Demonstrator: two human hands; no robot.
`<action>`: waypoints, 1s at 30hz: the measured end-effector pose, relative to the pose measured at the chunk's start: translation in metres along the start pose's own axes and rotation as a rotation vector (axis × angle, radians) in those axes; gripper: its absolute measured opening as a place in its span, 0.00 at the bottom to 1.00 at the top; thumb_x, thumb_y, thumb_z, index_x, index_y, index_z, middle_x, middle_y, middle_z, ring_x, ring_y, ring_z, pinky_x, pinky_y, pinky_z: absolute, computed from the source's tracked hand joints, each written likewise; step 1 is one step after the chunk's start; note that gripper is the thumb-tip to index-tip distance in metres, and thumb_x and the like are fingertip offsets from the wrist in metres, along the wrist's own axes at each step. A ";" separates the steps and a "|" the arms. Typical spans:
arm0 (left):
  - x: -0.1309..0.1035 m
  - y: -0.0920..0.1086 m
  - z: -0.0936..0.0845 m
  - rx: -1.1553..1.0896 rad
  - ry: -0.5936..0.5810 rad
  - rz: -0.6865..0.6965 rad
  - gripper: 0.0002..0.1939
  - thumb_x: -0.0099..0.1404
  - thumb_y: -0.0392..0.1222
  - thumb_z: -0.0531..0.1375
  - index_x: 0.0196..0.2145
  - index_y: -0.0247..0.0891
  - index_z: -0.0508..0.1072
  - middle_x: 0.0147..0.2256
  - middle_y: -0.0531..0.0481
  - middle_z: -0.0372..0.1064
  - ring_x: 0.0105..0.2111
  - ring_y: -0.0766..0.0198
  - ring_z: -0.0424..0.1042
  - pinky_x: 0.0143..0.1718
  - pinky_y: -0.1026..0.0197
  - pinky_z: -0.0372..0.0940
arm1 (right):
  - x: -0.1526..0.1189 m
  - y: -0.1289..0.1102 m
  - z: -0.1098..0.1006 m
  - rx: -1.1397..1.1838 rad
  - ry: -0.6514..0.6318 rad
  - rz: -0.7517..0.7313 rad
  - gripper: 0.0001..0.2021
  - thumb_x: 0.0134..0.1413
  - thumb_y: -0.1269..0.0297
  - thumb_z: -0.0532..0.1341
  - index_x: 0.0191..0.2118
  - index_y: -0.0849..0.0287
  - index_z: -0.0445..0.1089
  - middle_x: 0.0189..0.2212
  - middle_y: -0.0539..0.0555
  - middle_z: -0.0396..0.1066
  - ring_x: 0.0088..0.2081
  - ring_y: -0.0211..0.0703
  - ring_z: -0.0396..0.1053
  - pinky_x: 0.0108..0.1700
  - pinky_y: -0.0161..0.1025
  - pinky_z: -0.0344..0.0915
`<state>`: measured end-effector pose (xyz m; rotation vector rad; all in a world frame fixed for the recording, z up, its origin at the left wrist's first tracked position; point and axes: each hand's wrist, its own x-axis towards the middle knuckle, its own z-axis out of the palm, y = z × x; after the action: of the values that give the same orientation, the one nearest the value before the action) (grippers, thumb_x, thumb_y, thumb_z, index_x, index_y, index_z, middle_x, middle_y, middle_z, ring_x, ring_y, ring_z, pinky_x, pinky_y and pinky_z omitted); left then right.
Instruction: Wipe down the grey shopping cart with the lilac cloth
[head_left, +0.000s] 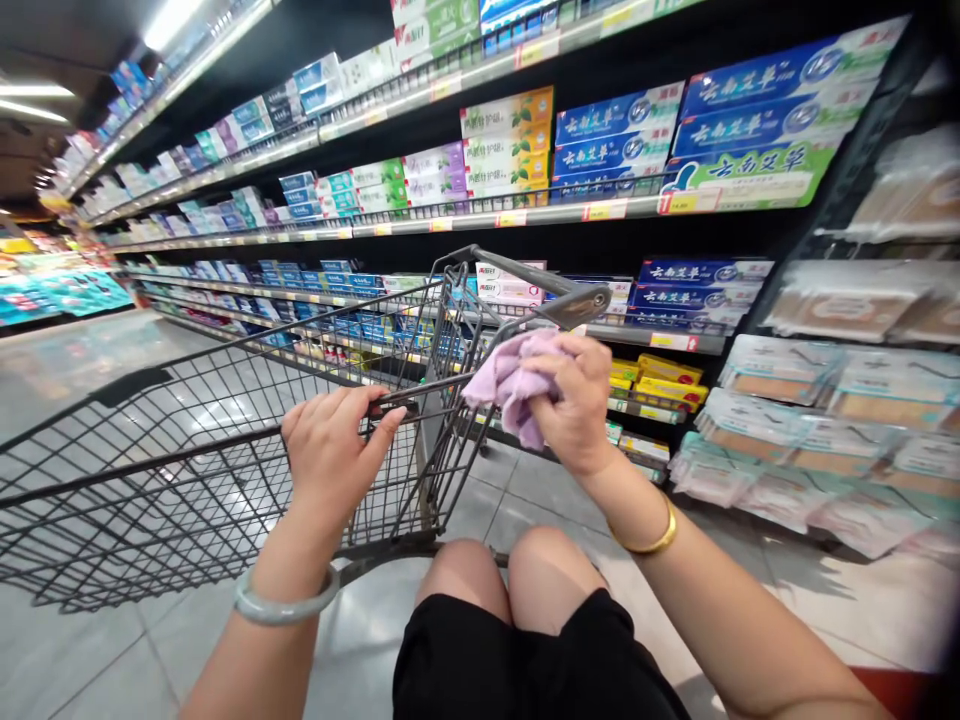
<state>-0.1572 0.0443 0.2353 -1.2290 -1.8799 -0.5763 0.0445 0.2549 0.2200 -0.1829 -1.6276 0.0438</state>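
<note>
Right hand (579, 398): I saw it clenched round purple cloth (516, 385) at the cart (187, 455).
Left hand (337, 440): was curled over its rim.
Far: shelves (409, 226) bore boxes (508, 148).

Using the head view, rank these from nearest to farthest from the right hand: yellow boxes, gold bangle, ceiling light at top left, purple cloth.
From the right hand:
1. Purple cloth: in its grip.
2. Gold bangle: on the same arm.
3. Yellow boxes: low, ahead.
4. Ceiling light: high, far left.
</note>
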 end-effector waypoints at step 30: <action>-0.018 0.001 0.012 -0.043 -0.075 0.068 0.37 0.67 0.66 0.59 0.67 0.48 0.63 0.58 0.42 0.68 0.57 0.46 0.63 0.62 0.45 0.49 | -0.155 -0.082 0.068 0.029 -0.402 -0.029 0.09 0.64 0.68 0.63 0.44 0.47 0.79 0.49 0.53 0.76 0.53 0.49 0.67 0.56 0.47 0.61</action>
<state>-0.1565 0.0433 0.2136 -1.3538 -1.8881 -0.5434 -0.0224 0.1571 0.0737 -0.1328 -2.0286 0.0860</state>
